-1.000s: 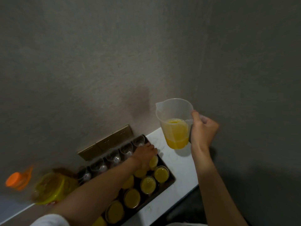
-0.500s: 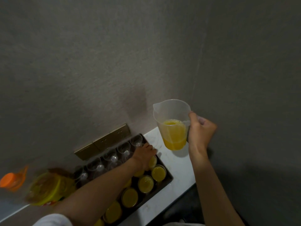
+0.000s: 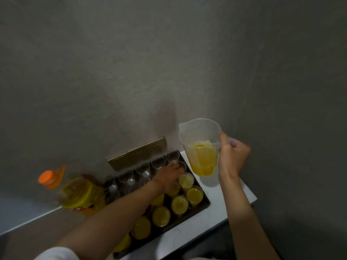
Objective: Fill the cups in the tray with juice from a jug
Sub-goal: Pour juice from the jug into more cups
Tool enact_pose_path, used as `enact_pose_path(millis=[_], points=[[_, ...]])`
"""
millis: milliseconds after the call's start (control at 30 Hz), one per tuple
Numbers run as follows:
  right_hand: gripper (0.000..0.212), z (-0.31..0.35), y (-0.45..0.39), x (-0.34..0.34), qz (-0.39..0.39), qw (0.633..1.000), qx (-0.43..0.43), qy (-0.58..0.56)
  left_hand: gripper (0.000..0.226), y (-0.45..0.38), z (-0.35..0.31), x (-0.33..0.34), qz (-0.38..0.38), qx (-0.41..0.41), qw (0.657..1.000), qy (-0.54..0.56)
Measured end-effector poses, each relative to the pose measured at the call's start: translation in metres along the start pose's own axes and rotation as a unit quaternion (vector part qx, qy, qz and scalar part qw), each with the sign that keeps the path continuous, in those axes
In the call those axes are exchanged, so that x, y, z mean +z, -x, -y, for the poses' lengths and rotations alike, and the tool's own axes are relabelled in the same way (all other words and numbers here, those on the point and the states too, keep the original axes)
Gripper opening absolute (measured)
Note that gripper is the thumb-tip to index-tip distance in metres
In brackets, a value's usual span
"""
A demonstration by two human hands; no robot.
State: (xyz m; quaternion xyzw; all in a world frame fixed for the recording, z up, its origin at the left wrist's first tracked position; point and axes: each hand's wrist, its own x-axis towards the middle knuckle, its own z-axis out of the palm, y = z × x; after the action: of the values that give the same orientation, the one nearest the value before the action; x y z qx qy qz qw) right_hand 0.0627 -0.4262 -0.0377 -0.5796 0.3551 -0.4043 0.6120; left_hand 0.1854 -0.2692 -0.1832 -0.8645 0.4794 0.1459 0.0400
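Head view. The right hand (image 3: 232, 156) holds a clear plastic jug (image 3: 201, 147) by its handle, grip curled tight round it, the jug upright and lifted above the far right end of the white tabletop (image 3: 216, 218). Yellow juice (image 3: 203, 158) fills roughly the lower half of the jug; the spout points left, toward the tray.

A dark rectangular tray (image 3: 203, 205) lies on the tabletop against the grey wall (image 3: 169, 62), carrying rows of small clear cups. The near-side cups (image 3: 179, 204) hold yellow juice; the wall-side cups (image 3: 144, 170) are clear and appear empty.

The left hand (image 3: 170, 178) reaches across the tray to its far end, fingers bent down over a cup there. The grip seems to close on a cup (image 3: 182, 166), though the fingertips are hidden and the contact cannot be told for certain.

Left of the tray stands a large yellow bottle (image 3: 80, 196) with an orange cap (image 3: 45, 178), blurred. A brass-coloured socket plate (image 3: 139, 152) is fixed to the wall just behind the tray.
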Motion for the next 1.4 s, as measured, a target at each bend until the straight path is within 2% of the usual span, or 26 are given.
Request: enact_pose_path(millis=[233, 367, 567, 767, 967, 1267, 1400], points=[[0.042, -0.01, 0.03, 0.025, 0.06, 0.998, 0.016, 0.007, 0.032, 0.054, 0.031, 0.011, -0.052, -0.085, 0.994, 0.034], [0.045, -0.012, 0.046, 0.041, 0.084, 0.996, 0.015, 0.015, 0.047, 0.091, 0.048, 0.023, -0.071, -0.165, 0.981, 0.069], [0.05, -0.01, 0.071, 0.058, 0.126, 0.991, 0.007, 0.036, 0.051, 0.143, 0.075, 0.04, -0.086, -0.311, 0.939, 0.118], [0.051, -0.01, 0.088, 0.069, 0.155, 0.987, 0.007, 0.042, 0.081, 0.171, 0.099, 0.052, -0.069, -0.428, 0.887, 0.161], [0.049, -0.012, 0.096, 0.074, 0.161, 0.986, 0.007, 0.046, 0.099, 0.178, 0.103, 0.059, -0.024, -0.474, 0.863, 0.173], [0.048, -0.014, 0.099, 0.073, 0.154, 0.986, -0.007, 0.062, 0.095, 0.168, 0.112, 0.071, -0.014, -0.506, 0.841, 0.189], [0.048, -0.015, 0.102, 0.073, 0.15, 0.987, -0.009, 0.065, 0.094, 0.168, 0.118, 0.078, -0.036, -0.508, 0.835, 0.21]])
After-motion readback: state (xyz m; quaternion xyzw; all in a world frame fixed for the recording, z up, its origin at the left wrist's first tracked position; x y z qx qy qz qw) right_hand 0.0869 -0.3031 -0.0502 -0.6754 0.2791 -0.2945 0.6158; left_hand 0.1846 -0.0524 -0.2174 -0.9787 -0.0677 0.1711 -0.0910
